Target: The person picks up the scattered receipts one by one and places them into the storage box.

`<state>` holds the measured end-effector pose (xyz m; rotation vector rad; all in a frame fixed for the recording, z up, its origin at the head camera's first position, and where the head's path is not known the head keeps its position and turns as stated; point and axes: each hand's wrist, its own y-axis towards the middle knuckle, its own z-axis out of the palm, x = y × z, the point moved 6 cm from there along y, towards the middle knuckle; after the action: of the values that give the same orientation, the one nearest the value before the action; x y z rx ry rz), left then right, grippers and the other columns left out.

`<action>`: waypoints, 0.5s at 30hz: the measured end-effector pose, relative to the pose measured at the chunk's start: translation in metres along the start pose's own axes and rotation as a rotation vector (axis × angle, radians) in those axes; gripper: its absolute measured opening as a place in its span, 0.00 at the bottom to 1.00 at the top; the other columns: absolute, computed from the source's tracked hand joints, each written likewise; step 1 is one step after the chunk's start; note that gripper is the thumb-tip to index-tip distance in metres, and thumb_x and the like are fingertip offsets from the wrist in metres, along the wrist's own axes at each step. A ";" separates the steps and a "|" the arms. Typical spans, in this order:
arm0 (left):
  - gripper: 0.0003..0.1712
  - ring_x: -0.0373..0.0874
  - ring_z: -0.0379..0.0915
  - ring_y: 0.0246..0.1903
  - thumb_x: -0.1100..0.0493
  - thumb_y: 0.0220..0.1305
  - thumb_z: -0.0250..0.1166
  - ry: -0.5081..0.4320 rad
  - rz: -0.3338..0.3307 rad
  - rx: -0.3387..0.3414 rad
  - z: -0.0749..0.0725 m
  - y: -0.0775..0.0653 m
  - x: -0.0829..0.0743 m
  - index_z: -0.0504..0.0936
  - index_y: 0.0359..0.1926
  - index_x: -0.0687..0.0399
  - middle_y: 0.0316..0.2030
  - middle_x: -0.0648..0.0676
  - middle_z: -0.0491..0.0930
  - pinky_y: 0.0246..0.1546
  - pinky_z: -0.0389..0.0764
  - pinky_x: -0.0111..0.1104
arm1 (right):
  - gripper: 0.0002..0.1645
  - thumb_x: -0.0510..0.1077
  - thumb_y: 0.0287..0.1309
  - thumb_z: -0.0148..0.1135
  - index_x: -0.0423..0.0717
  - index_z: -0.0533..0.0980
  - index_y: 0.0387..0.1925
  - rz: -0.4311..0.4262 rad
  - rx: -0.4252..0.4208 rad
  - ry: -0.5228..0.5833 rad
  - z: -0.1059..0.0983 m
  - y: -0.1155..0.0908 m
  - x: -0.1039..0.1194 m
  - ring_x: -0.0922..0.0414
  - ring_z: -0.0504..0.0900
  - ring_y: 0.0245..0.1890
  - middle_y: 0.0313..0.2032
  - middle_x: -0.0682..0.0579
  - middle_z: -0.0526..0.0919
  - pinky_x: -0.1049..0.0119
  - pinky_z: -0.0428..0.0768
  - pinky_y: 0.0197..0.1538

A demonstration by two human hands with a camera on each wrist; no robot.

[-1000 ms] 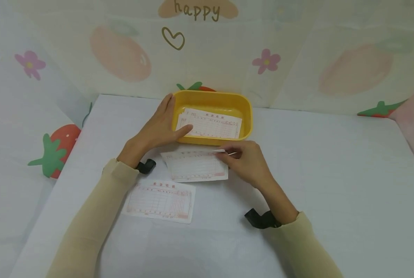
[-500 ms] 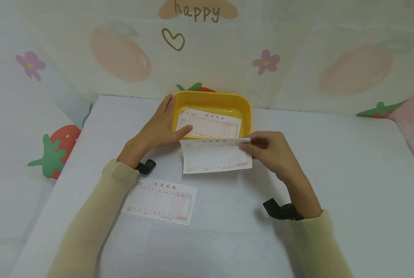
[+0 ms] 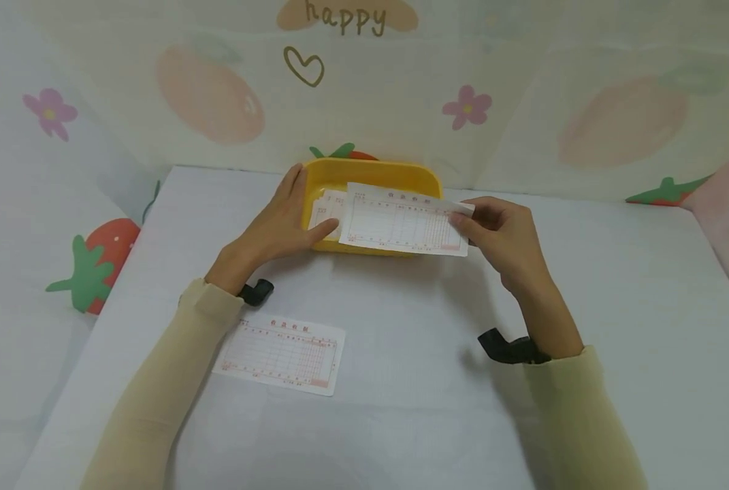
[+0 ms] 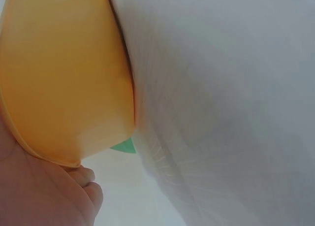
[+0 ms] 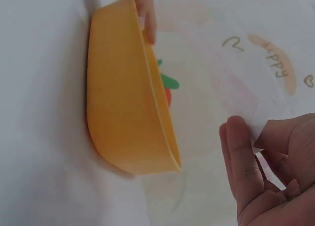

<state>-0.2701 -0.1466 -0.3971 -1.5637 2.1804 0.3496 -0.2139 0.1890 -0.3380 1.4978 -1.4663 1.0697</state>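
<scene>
My right hand (image 3: 506, 238) pinches a white receipt slip (image 3: 395, 221) with red print by its right end, between thumb and fingers. The slip hangs over the front part of a yellow plastic tub (image 3: 379, 171), covering much of the opening in the head view. Inside the tub, the left ends of several similar slips (image 3: 326, 212) show. My left hand (image 3: 272, 224) holds the tub's left end, fingers along the outside and thumb over the front rim. In the right wrist view, the pinched slip (image 5: 236, 88) is raised above the tub rim.
Another receipt slip (image 3: 281, 355) lies flat on the white table (image 3: 413, 422), nearer to me and beside my left forearm. Behind the tub stands a cloth backdrop (image 3: 364, 95) with fruit and flowers on it. Dark wrist cameras sit at both cuffs.
My right hand has lifted the slip from the table in front of the tub and carried it up and right, over the tub. The left hand has stayed in place.
</scene>
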 end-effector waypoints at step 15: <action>0.65 0.55 0.34 0.87 0.31 0.69 0.57 -0.010 -0.023 0.014 0.000 0.001 0.003 0.27 0.85 0.54 0.86 0.55 0.24 0.86 0.51 0.51 | 0.22 0.47 0.71 0.67 0.40 0.81 0.60 0.089 0.029 -0.078 0.021 0.042 0.006 0.58 0.84 0.44 0.51 0.48 0.81 0.79 0.86 0.45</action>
<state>-0.2717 -0.1485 -0.3985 -1.5745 2.1512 0.3334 -0.2543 0.1654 -0.3413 1.5213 -1.5910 1.1004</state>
